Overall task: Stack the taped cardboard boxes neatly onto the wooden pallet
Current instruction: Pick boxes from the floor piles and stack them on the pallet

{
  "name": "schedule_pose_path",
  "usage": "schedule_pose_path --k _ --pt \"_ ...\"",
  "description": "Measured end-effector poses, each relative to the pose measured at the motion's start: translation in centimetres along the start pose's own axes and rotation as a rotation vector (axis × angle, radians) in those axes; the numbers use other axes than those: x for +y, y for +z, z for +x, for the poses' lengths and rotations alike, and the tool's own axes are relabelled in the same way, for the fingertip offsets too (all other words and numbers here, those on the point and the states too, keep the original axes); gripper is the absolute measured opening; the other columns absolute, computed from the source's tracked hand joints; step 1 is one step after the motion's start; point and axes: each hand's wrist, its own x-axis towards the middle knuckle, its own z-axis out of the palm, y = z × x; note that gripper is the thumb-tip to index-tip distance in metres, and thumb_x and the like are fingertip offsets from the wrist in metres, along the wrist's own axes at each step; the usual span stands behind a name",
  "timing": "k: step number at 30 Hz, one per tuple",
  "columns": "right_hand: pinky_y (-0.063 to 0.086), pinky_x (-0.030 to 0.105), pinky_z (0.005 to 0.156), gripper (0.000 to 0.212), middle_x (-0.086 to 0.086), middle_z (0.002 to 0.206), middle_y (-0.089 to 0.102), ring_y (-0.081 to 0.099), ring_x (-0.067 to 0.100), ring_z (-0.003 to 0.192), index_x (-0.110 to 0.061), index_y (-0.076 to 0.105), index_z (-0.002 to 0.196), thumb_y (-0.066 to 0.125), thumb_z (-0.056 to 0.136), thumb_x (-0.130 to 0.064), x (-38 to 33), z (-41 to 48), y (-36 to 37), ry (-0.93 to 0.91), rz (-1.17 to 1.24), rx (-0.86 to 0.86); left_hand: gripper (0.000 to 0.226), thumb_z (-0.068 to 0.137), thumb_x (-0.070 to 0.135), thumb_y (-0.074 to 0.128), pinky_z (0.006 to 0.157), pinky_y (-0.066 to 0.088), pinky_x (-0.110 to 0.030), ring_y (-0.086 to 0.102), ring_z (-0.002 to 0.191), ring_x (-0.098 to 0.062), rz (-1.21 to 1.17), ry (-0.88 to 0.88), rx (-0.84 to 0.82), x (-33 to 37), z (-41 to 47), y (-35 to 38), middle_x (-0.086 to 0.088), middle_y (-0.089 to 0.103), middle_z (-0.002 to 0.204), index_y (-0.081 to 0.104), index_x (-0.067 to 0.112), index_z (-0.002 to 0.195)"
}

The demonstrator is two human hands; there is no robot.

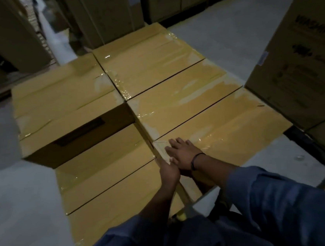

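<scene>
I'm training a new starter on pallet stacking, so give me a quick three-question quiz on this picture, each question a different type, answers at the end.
1. True or false: the right hand lies flat on top of the nearest box in the right-hand row.
2. Which box stands a layer higher than the others? A. far left; B. middle right; C. near right.
3. Fill in: the dark wristband is on the ___ wrist.
Key: 1 true; 2 A, the raised box; 3 right.
</scene>
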Motion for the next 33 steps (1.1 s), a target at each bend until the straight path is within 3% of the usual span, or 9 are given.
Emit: schedule_pose_path --k 2,7,12,24,27,30,33 --pt "0.018 0.058 0.121 0.057 0.004 0.170 0.006 0.008 0.033 0.154 -0.032 0.025 0.156 0.040 0.103 -0.046 0.3 0.1 0.0 0.002 -0.003 -0.014 0.070 0.111 0.032 0.039 0.083 0.045 -0.030 0.061 0.120 -0.038 0.003 0.019 -0.021 0.0 0.0 0.1 -0.019 0.051 0.151 -0.003 0.016 0.165" --pt "0.024 0.058 0.119 0.055 0.003 0.170 0.005 0.007 0.033 0.153 -0.033 0.025 0.155 0.041 0.104 -0.045 1.0 0.3 -0.1 0.005 -0.028 -0.025 0.061 0.109 0.028 0.041 0.081 0.048 -0.034 0.062 0.120 -0.038 0.003 0.012 0.005 0.6 0.3 0.6 -0.018 0.052 0.150 0.013 0.020 0.162" --pt "0.026 0.056 0.119 0.056 0.004 0.170 0.003 0.007 0.035 0.153 -0.033 0.025 0.156 0.042 0.104 -0.045 1.0 0.8 0.1 0.001 -0.044 -0.032 0.065 0.110 0.028 0.040 0.078 0.047 -0.033 0.063 0.116 -0.040 0.019 0.016 -0.008 0.6 0.3 0.7 -0.020 0.051 0.150 0.004 0.018 0.164" --pt "0.022 0.056 0.122 0.059 0.004 0.171 0.001 0.003 0.035 0.155 -0.033 0.023 0.158 0.042 0.104 -0.044 1.5 0.5 -0.2 0.004 -0.026 -0.046 0.062 0.109 0.030 0.040 0.086 0.048 -0.033 0.060 0.123 -0.039 0.067 -0.011 -0.046 1.4 0.6 0.5 -0.018 0.051 0.151 0.011 0.017 0.162" --pt "0.024 0.055 0.121 0.055 0.004 0.171 0.005 0.008 0.033 0.154 -0.032 0.027 0.156 0.044 0.104 -0.042 1.5 0.5 -0.3 -0.002 0.011 -0.032 0.065 0.106 0.027 0.047 0.097 0.054 -0.044 0.059 0.125 -0.040 0.065 -0.079 0.000 2.2 0.4 0.4 -0.019 0.045 0.156 0.014 0.013 0.161" --pt "0.033 0.052 0.114 0.044 0.006 0.167 0.016 0.020 0.032 0.148 -0.030 0.038 0.146 0.044 0.104 -0.039 2.2 -0.1 -0.6 0.013 0.080 0.040 0.079 0.102 0.034 0.052 0.116 0.037 -0.054 0.035 0.145 -0.044 0.296 0.002 0.134 3.4 -0.1 0.7 -0.015 0.010 0.171 0.007 0.012 0.163" --pt "0.037 0.051 0.108 0.029 0.006 0.160 0.026 0.029 0.032 0.143 -0.028 0.045 0.132 0.043 0.104 -0.035 4.8 -1.2 -1.1 0.096 0.144 0.104 0.080 0.102 0.039 0.050 0.123 0.013 -0.062 0.011 0.155 -0.043 0.576 0.198 0.149 5.1 -0.3 1.8 -0.011 0.002 0.172 0.007 0.017 0.165"
